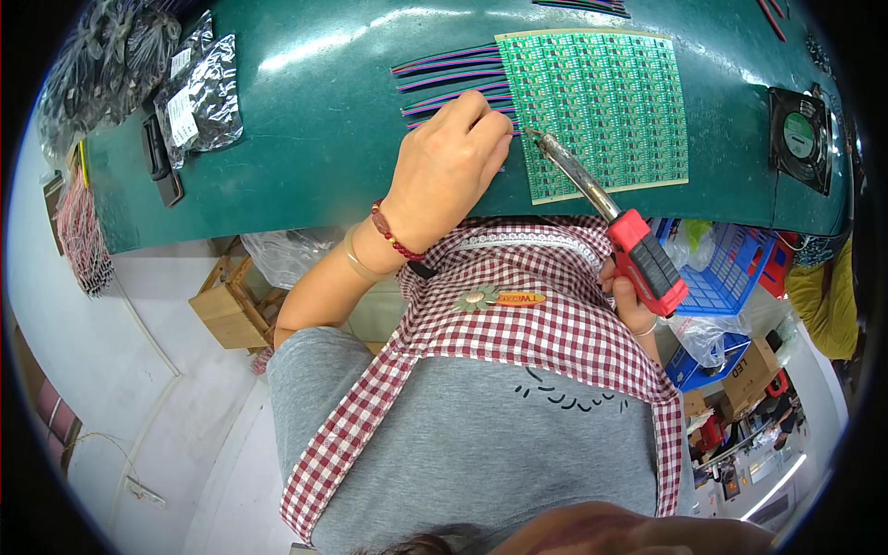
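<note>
— Circuit board [606, 111]: green panel, flat on desk [305, 139], striped wires [444, 79] just left.
— Left hand [449, 162] fingers pinched on wires at board's edge; right hand [634, 301] clamped around soldering iron [606, 208], tip touching board.

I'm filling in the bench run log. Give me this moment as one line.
left hand: pressing striped wires at circuit panel edge | right hand: gripping red soldering iron, tip at panel edge | surface: green mat

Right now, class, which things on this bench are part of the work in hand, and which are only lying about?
In use: soldering iron in the right hand; green circuit panel; striped ribbon wires under the left hand.

Lying about: plastic bags; small fan; black clip; blue basket.
</note>
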Available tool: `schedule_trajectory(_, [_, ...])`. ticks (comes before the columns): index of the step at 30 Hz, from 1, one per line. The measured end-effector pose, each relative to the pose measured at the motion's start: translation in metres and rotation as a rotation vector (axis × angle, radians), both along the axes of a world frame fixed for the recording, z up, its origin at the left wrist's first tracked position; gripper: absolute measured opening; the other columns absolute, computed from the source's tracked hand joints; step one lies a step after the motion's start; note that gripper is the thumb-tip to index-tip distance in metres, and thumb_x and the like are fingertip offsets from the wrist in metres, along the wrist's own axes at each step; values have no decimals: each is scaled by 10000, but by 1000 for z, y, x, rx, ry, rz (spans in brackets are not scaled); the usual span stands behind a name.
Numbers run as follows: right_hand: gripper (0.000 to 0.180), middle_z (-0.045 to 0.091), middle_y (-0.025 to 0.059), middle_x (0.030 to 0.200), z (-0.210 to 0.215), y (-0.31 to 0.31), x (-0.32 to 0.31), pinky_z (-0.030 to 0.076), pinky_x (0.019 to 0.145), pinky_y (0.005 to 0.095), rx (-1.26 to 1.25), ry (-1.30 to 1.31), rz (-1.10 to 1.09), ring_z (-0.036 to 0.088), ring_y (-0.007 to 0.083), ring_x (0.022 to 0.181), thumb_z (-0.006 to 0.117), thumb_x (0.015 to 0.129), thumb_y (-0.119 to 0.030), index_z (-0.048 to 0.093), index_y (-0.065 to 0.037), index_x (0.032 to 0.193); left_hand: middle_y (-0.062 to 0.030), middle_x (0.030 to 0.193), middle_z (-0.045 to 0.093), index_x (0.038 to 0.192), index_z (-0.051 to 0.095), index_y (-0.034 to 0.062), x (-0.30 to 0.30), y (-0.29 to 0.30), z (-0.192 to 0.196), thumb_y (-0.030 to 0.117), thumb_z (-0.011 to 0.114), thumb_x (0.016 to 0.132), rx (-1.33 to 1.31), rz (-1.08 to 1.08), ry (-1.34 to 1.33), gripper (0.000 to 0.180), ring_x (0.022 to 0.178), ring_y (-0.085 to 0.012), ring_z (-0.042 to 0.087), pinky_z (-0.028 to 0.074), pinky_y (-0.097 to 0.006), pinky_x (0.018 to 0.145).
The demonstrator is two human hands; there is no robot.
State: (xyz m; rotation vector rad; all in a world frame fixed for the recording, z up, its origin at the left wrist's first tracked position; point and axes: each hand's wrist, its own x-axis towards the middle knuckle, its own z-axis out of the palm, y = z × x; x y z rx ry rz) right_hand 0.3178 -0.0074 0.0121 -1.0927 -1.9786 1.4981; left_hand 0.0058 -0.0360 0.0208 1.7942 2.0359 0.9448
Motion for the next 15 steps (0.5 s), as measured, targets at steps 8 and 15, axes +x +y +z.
schedule_trajectory(8, [223, 653, 78, 745, -5, 0, 5, 491, 572, 312, 12, -22, -5, 634, 214, 630, 697, 822, -230, 685, -15, 884, -74, 846, 596, 851, 647, 42, -1, 1, 0, 30, 692, 782, 1, -3, -30, 83, 730, -255, 632, 520, -347, 628])
schedule_trajectory(15, [216, 666, 83, 759, -2, 0, 10, 500, 583, 315, 13, -20, 15, 644, 215, 642, 699, 825, -221, 686, -15, 890, -73, 839, 588, 850, 646, 41, -1, 1, 0, 28, 692, 781, -5, -3, -31, 84, 727, -255, 629, 519, -345, 629])
